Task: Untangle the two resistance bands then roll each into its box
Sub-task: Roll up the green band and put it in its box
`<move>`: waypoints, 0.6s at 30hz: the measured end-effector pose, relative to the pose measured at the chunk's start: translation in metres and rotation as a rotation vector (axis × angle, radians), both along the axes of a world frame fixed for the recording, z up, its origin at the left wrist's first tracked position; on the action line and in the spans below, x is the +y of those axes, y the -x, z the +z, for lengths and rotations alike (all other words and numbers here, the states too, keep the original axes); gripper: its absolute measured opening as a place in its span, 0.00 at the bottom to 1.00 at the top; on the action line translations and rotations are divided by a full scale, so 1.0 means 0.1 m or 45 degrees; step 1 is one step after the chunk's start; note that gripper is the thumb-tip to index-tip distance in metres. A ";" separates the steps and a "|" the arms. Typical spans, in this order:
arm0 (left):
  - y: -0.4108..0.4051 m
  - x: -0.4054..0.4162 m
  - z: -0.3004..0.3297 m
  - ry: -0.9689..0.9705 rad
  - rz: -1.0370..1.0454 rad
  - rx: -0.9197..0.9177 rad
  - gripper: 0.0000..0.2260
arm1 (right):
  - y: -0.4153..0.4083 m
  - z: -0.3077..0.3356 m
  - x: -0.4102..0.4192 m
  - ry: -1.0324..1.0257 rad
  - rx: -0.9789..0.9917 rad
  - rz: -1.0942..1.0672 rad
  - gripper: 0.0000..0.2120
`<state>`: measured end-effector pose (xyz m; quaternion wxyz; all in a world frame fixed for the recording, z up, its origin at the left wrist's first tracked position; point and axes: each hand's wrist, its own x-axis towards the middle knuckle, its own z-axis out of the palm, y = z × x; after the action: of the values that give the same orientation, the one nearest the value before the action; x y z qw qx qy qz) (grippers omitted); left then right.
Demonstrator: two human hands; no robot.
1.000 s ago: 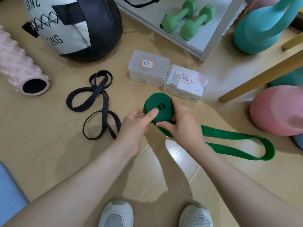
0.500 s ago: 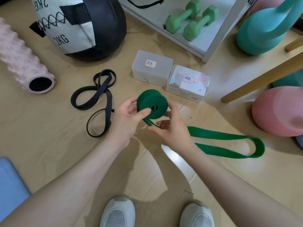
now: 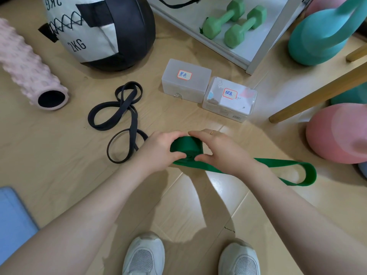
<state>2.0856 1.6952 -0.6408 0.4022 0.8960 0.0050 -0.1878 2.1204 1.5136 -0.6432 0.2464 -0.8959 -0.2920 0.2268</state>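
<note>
A green resistance band [image 3: 186, 148] is partly rolled into a thick coil, low over the floor. My left hand [image 3: 158, 149] grips the coil from the left and my right hand [image 3: 220, 149] grips it from the right, thumbs on its near face. The unrolled tail runs right along the floor to a loop end [image 3: 303, 174]. A black resistance band [image 3: 121, 118] lies loose in loops on the floor to the left, apart from the green one. Two closed translucent boxes with labels stand beyond the hands: one at left [image 3: 185, 83], one at right [image 3: 229, 99].
A black-and-white 2KG ball [image 3: 103, 30] and a pink foam roller [image 3: 29, 66] lie at back left. A white shelf with green dumbbells [image 3: 234, 18], teal [image 3: 317, 36] and pink kettlebells [image 3: 337, 133], and a wooden leg [image 3: 317, 92] crowd the right. My shoes [image 3: 145, 255] are at the bottom.
Both hands have turned over the coil and lowered it toward the floor. The coil has taken up more band, so the free tail's loop end has drawn in from the right.
</note>
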 end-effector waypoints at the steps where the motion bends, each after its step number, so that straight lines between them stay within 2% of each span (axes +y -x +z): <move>1: -0.01 0.02 -0.02 0.012 -0.002 0.005 0.21 | 0.02 -0.05 -0.01 0.009 0.043 -0.009 0.35; 4: -0.03 0.09 -0.05 0.216 0.184 0.084 0.23 | 0.03 -0.22 -0.21 -0.087 0.276 -0.245 0.43; 7: -0.03 0.18 -0.07 0.468 0.474 0.150 0.24 | 0.06 -0.41 -0.47 -0.011 0.328 -0.395 0.35; 9: -0.02 0.19 -0.08 0.587 0.586 0.148 0.23 | 0.09 -0.52 -0.52 0.045 0.345 -0.334 0.29; 12: -0.02 0.13 -0.09 0.794 0.694 0.137 0.19 | 0.11 -0.70 -0.46 0.190 0.293 -0.203 0.27; 15: -0.05 0.06 -0.11 0.816 0.689 0.125 0.18 | 0.15 -0.86 -0.45 0.442 0.034 -0.094 0.20; 18: -0.10 0.00 -0.15 0.763 0.656 0.119 0.19 | 0.26 -0.95 -0.62 0.585 0.035 -0.031 0.17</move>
<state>2.0957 1.6954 -0.6556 0.6792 0.6989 0.1927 -0.1144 2.0947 1.4517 -0.7387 0.0424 -0.9288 -0.2184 0.2965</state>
